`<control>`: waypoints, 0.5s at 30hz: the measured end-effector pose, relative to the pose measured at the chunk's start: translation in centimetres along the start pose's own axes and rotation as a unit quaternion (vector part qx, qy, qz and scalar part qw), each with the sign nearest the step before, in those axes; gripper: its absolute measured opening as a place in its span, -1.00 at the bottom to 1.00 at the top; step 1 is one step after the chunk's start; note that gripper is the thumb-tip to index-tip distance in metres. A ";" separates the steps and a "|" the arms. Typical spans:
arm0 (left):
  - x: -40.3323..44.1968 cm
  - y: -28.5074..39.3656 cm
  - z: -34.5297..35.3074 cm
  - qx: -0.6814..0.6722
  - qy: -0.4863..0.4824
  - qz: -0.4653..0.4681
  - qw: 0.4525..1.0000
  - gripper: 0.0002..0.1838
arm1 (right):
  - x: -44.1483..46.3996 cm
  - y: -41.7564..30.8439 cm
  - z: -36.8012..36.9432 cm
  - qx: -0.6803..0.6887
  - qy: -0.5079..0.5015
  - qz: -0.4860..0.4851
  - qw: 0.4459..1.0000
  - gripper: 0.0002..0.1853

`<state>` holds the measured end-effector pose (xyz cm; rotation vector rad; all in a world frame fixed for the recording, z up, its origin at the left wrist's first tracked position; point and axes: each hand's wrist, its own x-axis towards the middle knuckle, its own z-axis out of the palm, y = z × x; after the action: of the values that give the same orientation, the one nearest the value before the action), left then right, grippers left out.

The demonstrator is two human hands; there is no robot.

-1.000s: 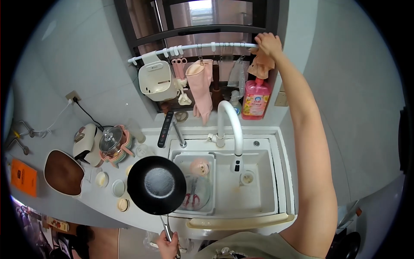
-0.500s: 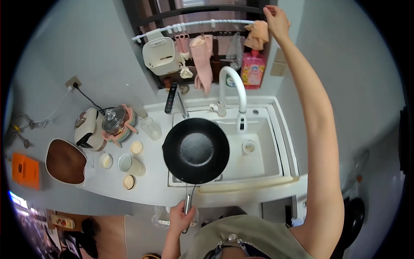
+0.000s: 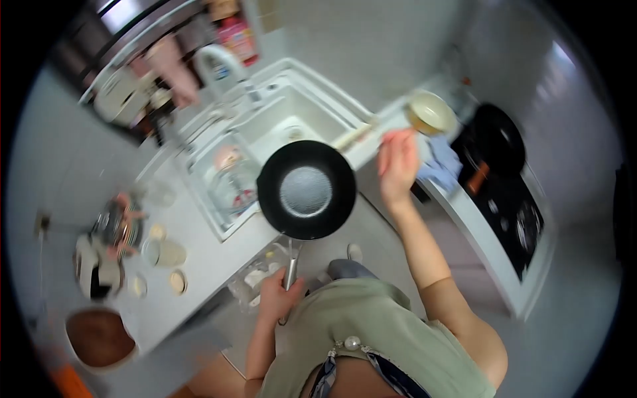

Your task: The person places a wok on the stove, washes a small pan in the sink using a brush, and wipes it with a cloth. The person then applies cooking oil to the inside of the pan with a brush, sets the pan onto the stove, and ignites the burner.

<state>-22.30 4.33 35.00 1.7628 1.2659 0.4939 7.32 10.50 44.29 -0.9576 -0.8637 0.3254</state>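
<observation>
My left hand [image 3: 277, 296] is closed around the metal handle of a black frying pan [image 3: 306, 190]. The pan hangs in front of the sink [image 3: 286, 109], its shiny inside facing me. To the right, my right hand [image 3: 398, 162] is raised with its fingers loosely apart and nothing visible in them; motion blurs it. Close by it are a light blue cloth [image 3: 439, 162] and a pale yellow bowl [image 3: 430, 113] on the counter. The pan hides part of the sink's front edge.
A black wok [image 3: 497, 140] with a wooden handle stands on the stove [image 3: 507, 219] at right. Clear and reddish items lie in the sink's smaller basin [image 3: 232, 179]. On the left counter are a glass jar [image 3: 166, 253], lids, a lidded pot [image 3: 118, 222] and a brown-topped bin [image 3: 99, 338].
My view has turned right, bringing the stove into sight. My right hand has come down from the cloth on the window rail to beside the blue cloth. The frying pan stays in my left hand.
</observation>
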 end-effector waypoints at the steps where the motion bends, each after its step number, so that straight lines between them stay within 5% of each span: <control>1: -0.3 -0.4 0.3 0.046 0.000 0.050 0.998 -0.76 | -3.5 0.7 -3.3 -0.020 -0.038 0.041 0.998 -0.67; 2: -0.2 -0.3 1.0 0.087 0.001 0.108 0.990 -0.77 | -6.1 0.3 -6.3 -0.157 -0.104 0.007 0.982 -0.67; 4: -0.8 1.2 1.8 0.024 -0.056 0.079 0.995 -0.81 | -11.4 0.8 -12.2 -0.283 -0.221 0.193 0.913 -0.58; 8: -1.6 1.1 3.6 0.022 -0.170 0.085 0.981 -0.86 | -25.8 6.0 -29.0 -0.591 -0.221 0.360 0.688 -0.28; 10: -1.9 1.2 5.1 0.031 -0.215 0.074 0.973 -0.86 | -26.6 1.9 -34.7 -0.604 -0.124 0.538 0.575 -0.17; 12: -2.5 1.7 6.9 0.027 -0.260 0.023 0.965 -0.85 | -30.2 1.1 -43.4 -0.578 0.044 0.575 0.578 -0.08; 15: -3.3 1.7 10.7 -0.002 -0.313 -0.058 0.948 -0.86 | -34.8 1.9 -56.3 -0.587 0.193 0.485 0.618 -0.06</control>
<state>-14.86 -3.36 31.25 1.6411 0.8981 -0.1367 28.56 -41.63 9.50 -2.6426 0.0849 0.4253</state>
